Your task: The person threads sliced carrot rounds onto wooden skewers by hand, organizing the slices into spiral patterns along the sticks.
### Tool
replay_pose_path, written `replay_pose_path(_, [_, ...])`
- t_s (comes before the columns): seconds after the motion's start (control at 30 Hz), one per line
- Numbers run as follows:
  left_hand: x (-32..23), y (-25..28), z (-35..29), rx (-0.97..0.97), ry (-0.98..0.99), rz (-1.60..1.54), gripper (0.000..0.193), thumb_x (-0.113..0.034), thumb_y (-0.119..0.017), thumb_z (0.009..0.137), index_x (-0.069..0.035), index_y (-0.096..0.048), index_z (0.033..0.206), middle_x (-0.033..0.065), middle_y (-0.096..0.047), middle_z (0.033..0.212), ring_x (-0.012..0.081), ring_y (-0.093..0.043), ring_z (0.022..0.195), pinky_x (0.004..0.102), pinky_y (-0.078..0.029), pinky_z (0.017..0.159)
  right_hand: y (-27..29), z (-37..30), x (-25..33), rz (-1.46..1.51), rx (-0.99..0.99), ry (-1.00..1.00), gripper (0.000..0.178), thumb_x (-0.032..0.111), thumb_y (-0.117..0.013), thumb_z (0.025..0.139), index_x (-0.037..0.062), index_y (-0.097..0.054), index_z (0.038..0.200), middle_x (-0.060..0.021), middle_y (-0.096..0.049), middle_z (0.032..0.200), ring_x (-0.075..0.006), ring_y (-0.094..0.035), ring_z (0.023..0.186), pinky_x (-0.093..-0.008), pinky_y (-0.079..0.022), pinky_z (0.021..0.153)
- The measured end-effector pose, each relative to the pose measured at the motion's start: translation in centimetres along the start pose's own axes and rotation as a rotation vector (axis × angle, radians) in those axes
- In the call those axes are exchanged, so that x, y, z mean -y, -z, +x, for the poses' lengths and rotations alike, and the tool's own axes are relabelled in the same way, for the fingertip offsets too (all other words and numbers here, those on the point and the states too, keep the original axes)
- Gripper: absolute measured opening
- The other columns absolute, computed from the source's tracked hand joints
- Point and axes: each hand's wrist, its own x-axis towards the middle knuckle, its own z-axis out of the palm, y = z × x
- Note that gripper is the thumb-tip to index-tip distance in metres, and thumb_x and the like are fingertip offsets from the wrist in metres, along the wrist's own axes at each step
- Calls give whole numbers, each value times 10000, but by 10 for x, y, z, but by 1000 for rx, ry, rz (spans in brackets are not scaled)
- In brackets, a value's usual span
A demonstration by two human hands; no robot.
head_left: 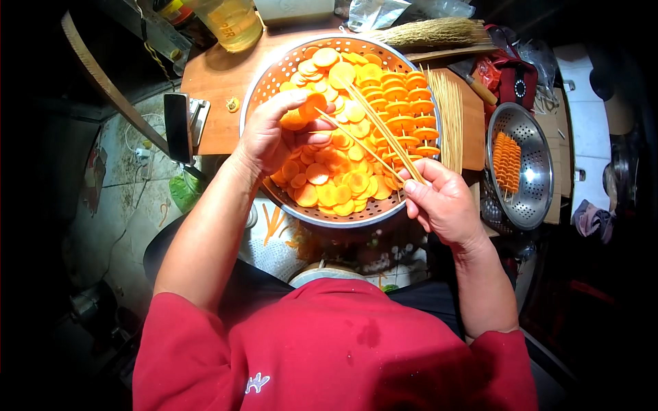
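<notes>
A large metal colander (255, 109) holds a heap of round carrot slices (343, 179). Along its right side lie threaded carrot skewers (399, 125), their slices spaced apart. Over the left part of the heap, my left hand (264, 137) is closed on several carrot slices (312, 107), held up between thumb and fingers. My right hand (442, 202) grips several thin bamboo skewers (375, 118) at the colander's near right rim. One skewer slants away from the others, its tip at the slice in my left hand. The right fingertips are partly hidden.
Bare skewers (449, 123) lie in a bundle right of the colander, on the wooden table (205, 109). A smaller colander (540, 175) at right holds more carrot skewers (506, 162). A phone (177, 129) stands at left; a straw broom (432, 33) and yellowish jug (236, 27) lie beyond.
</notes>
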Motion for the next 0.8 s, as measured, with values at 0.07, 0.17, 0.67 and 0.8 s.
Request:
replay_pose_path(0.07, [-2, -1, -2, 56, 8, 1, 435, -229, -585, 867, 14, -472, 1210, 197, -622, 1061, 241, -659, 853, 320, -577, 709, -2, 1, -1, 16, -14, 3, 119, 125, -533, 921, 51, -550, 1012, 35, -523, 598, -15, -383, 411, -162, -288, 378])
replay_pose_path(0.17, [3, -2, -2, -2, -74, 89, 347, -178, -587, 871, -8, -509, 1164, 155, -634, 1036, 222, -667, 842, 304, -566, 688, -5, 3, -5, 47, -41, 2, 117, 123, -531, 921, 55, -549, 1014, 31, -521, 598, -18, -385, 413, -165, -286, 379])
replay_pose_path(0.67, [49, -11, 0, -182, -589, 1079, 236, 48, -522, 826, -3, -574, 1051, 91, -670, 952, 150, -662, 832, 261, -528, 744, -32, 5, -11, 115, -84, -22, 127, 121, -517, 909, 40, -534, 1004, -10, -526, 615, -48, -411, 420, -187, -318, 384])
replay_pose_path(0.8, [70, -37, -18, 8, -502, 1069, 225, 38, -537, 826, -23, -582, 1038, 79, -669, 907, 146, -664, 840, 263, -530, 748, -29, 13, -17, 97, -118, -23, 131, 129, -511, 912, 35, -531, 1001, -14, -526, 621, -53, -421, 422, -190, -325, 386])
